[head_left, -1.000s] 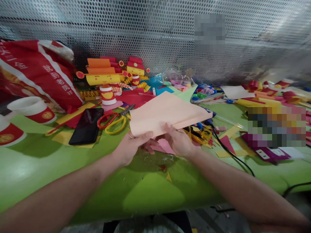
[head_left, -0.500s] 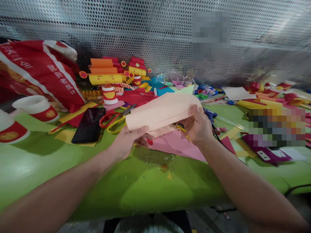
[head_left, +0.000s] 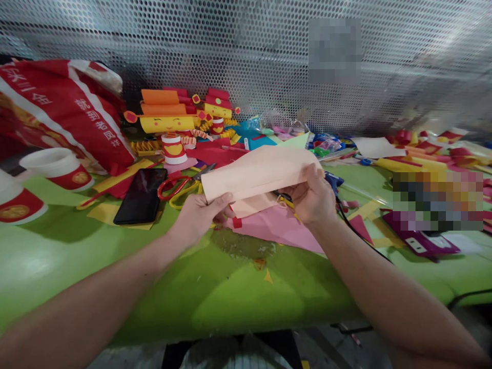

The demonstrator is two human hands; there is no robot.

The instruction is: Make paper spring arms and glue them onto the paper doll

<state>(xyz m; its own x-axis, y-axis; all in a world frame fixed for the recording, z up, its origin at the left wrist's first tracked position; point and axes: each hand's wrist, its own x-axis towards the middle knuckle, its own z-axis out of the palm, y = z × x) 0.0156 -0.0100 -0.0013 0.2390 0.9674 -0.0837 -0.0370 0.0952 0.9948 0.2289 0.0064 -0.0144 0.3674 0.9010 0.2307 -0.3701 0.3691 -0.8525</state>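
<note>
A pale peach sheet of paper (head_left: 257,174), curved over along its length, is held up above the table between my two hands. My left hand (head_left: 203,212) pinches its lower left corner between thumb and fingers. At the right end my right hand (head_left: 313,197) grips the edge, thumb on top and fingers behind. A pink sheet (head_left: 277,228) and a small red scrap (head_left: 237,223) lie beneath. Just left of the paper are scissors with red handles (head_left: 169,187) and a pair with yellow handles (head_left: 182,197), both partly covered.
A black phone (head_left: 141,197), white-and-red paper cups (head_left: 57,166) and a red bag (head_left: 77,113) stand left. Paper figures (head_left: 167,123) are behind. A purple box (head_left: 418,238), yellow strips and a black cable lie right. Perforated metal (head_left: 246,51) closes off the back.
The paper has tilted slightly, its left end a little higher and its lower flap showing more. My left hand has shifted up slightly; both hands keep their hold.
</note>
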